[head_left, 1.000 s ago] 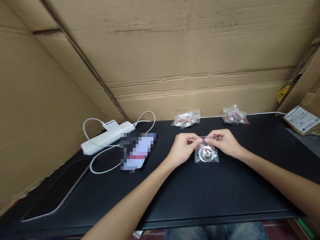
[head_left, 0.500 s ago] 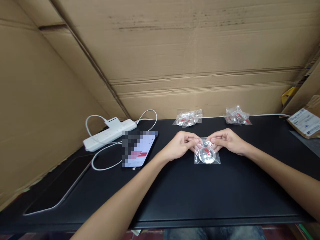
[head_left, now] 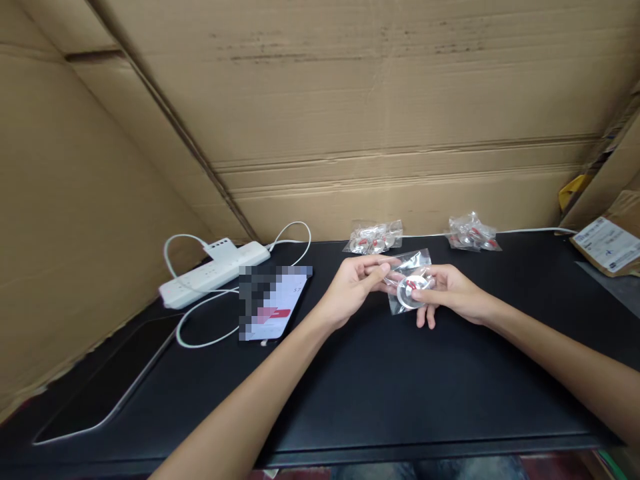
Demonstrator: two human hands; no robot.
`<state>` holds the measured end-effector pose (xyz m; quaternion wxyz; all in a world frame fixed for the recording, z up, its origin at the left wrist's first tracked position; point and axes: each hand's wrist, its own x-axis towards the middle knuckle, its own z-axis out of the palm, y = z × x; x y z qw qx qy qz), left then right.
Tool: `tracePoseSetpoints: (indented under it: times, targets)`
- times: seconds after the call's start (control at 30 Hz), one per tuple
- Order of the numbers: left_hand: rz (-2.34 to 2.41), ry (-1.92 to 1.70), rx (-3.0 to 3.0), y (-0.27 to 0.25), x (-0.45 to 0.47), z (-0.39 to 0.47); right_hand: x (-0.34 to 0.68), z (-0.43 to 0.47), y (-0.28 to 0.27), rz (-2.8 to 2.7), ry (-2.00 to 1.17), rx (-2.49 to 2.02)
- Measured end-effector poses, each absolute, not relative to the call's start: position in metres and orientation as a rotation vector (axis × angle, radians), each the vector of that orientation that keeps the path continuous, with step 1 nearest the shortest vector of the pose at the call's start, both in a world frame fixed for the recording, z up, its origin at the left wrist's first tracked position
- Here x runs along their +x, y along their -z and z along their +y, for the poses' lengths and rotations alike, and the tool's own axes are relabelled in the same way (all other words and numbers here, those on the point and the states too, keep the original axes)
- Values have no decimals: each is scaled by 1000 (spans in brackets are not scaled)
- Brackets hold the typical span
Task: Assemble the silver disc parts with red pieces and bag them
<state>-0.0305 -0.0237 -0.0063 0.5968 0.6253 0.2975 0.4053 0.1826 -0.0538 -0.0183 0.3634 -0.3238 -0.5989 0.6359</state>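
Between my hands, above the table, is a small clear plastic bag (head_left: 421, 259) with a round silver metal disc (head_left: 406, 297) inside. A small red part (head_left: 411, 285) lies over the disc's middle. My right hand (head_left: 453, 293) grips the bag from the right, thumb on its front over the disc and fingers behind; the lower fingertips show beneath. My left hand (head_left: 353, 287) is at the bag's left edge, with its thumb tip by the edge and its fingers reaching behind the film. The bag is tilted, its upper part loose.
Behind lie two groups of similar bagged discs, a left pile (head_left: 374, 238) and a right pile (head_left: 473, 233). To the left are a phone (head_left: 280, 300), a white power strip (head_left: 215, 273) with cables and a dark flat tablet-like panel (head_left: 110, 380). A labelled parcel (head_left: 607, 247) sits right; cardboard walls (head_left: 400, 120) surround the table.
The bag has been lifted slightly and tilted. My right hand has shifted from its top edge to over the disc; my left fingers have slid behind its left side.
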Motion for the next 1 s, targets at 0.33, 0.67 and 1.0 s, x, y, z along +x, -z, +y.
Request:
tracePoseSetpoints:
  times: [0.33,0.67,1.0]
  targets:
    - [822,-892,1317,8,-27,-25,216,-29,9,-1276,-1308,-1044]
    - [876,-798,1427,17,-25,-23,297,6,15,-1027,-923,-1308]
    - [894,-773,1484,20,-23,-20,334,23,41,-1097,-502,-1675]
